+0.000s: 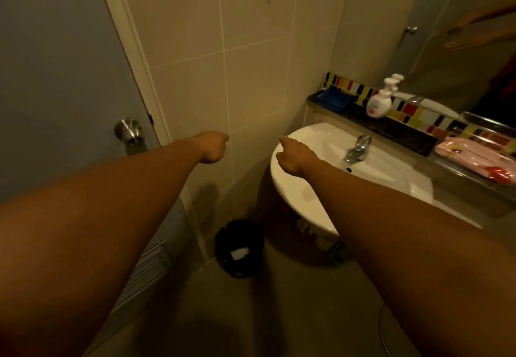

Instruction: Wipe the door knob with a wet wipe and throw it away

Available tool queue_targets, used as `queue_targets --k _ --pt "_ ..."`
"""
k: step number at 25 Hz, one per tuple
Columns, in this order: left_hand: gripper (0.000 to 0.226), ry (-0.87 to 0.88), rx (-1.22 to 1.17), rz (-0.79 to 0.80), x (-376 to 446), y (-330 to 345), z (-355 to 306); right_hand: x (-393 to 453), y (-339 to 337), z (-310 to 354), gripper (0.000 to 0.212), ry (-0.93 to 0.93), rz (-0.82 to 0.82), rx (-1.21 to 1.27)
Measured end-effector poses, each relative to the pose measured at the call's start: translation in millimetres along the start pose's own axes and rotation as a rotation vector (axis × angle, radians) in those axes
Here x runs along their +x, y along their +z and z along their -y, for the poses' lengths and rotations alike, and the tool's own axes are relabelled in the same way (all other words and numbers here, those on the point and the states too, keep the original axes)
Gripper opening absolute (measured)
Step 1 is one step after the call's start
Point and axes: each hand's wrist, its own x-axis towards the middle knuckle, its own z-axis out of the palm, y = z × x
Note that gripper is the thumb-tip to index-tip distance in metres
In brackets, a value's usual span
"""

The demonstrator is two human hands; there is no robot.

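1. Fingers of the left hand [212,146] and right hand [290,155] are curled inward; nothing is seen held in either.
2. Left of them, a round brushed-metal door knob [128,131] is untouched.
3. Below them, a white crumpled wipe [239,252] is seen inside a round black bin [223,240] on the floor.

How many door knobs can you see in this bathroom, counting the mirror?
2. One metal door knob is on the grey door at left. A second knob shows in the mirror at upper right, probably a reflection of the first.
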Motion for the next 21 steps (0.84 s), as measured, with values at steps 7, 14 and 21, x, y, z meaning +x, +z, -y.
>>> queue_targets --k 7,14,21 --pt "0.05 0.111 0.031 -0.091 17.1 -51.7 -118.0 -31.6 -95.4 -82.7 0.059 0.105 -0.16 -0.008" --pt "0.045 0.257 0.027 -0.129 51.5 -61.4 -270.3 -62.6 -180.4 -195.8 0.049 0.215 -0.251 0.034" --pt "0.043 0.414 0.03 -0.103 92.6 -41.5 -403.5 -96.9 -211.5 -318.4 0.056 0.34 -0.305 0.076"
